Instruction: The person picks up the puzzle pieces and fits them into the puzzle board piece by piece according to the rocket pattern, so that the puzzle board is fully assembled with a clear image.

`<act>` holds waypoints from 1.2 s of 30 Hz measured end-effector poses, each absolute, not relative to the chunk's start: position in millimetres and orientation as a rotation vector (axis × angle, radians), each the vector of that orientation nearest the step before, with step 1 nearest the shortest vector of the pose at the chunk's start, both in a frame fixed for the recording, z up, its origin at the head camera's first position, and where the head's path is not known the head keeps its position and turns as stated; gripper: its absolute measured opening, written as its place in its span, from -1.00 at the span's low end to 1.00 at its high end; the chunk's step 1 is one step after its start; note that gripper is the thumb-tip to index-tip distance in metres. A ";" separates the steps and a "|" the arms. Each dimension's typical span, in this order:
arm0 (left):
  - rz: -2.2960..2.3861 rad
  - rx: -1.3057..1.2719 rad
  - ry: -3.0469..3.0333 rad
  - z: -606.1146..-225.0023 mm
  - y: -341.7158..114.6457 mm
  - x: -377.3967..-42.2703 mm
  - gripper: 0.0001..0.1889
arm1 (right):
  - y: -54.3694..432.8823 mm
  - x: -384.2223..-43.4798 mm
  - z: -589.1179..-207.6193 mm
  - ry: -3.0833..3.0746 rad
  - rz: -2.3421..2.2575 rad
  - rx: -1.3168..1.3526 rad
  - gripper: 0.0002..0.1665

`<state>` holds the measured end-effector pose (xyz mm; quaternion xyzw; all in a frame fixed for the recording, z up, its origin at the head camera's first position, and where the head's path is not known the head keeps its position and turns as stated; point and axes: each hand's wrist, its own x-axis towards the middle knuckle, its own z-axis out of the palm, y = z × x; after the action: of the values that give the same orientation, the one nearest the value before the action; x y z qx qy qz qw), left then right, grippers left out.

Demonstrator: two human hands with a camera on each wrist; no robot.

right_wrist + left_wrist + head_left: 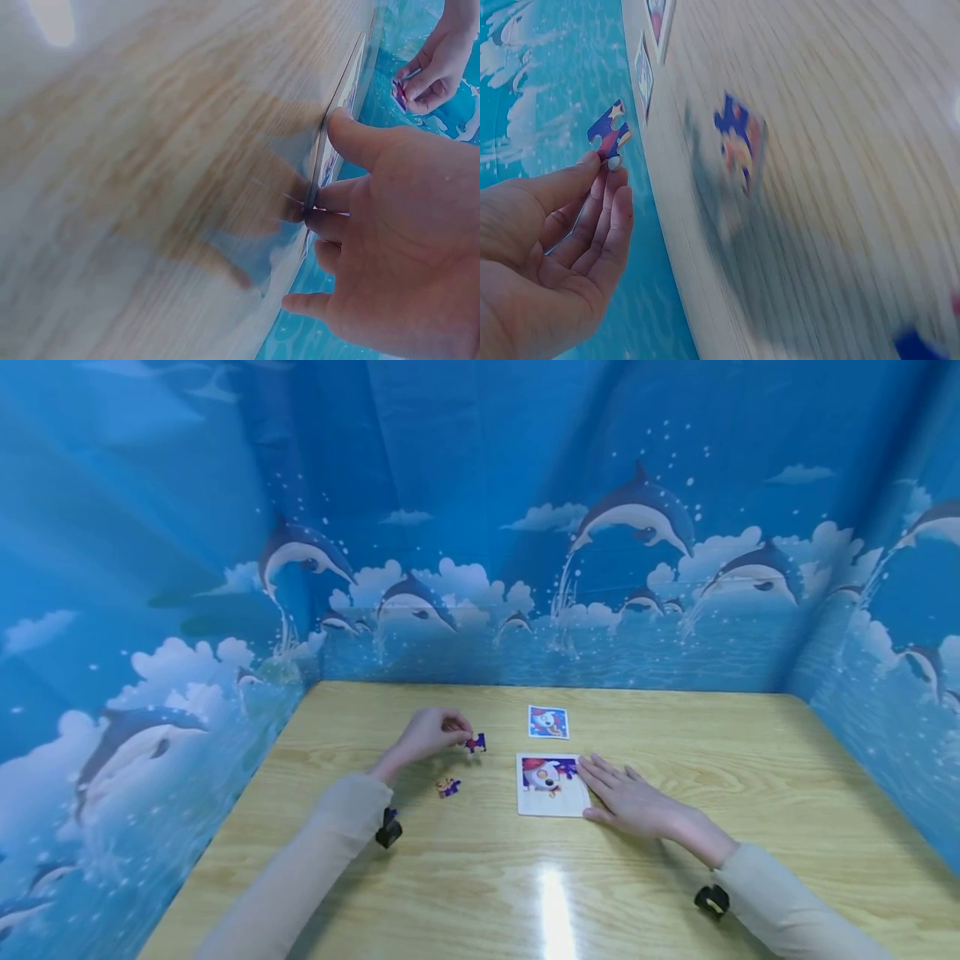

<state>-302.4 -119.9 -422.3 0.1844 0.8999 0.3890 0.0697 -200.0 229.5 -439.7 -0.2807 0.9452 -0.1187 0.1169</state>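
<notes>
My left hand [429, 734] pinches a purple and red jigsaw piece [476, 743] between thumb and fingertips, raised over the table left of the puzzle board. In the left wrist view the held piece [612, 133] shows a yellow star. The square white puzzle board [551, 805] has a partly filled picture of a white cartoon animal in a red hat. My right hand [636, 802] rests with straight fingers along the board's right edge, fingertips over its upper right corner. A loose purple and tan piece [448, 787] lies on the table below my left hand.
Behind the board lies a small picture card [548, 722] with a similar animal on blue. The wooden table [465, 877] ends at blue dolphin-print sheets [465, 643] at the back and sides. A blurred blue thing [917, 346] shows low in the left wrist view.
</notes>
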 end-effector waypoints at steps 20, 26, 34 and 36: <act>1.230 0.637 2.554 -433.7 -15.5 -294.7 -0.96 | 230.1 -201.9 -442.5 2.782 -0.349 -0.850 -0.15; 1.133 0.727 2.580 -440.3 5.4 -286.4 -0.93 | 232.6 -201.9 -447.0 2.825 -0.352 -0.922 -0.16; 1.096 0.752 2.571 -450.4 16.8 -279.2 -0.94 | 232.1 -203.0 -443.0 2.779 -0.383 -0.853 -0.15; 1.087 0.745 2.572 -450.8 18.1 -278.3 -0.94 | 232.1 -202.8 -441.8 2.776 -0.384 -0.842 -0.14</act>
<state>-278.3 18.1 -450.8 0.2557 0.8829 0.3733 0.1255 -202.8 232.1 -441.8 -0.2861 0.9432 -0.1304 0.1074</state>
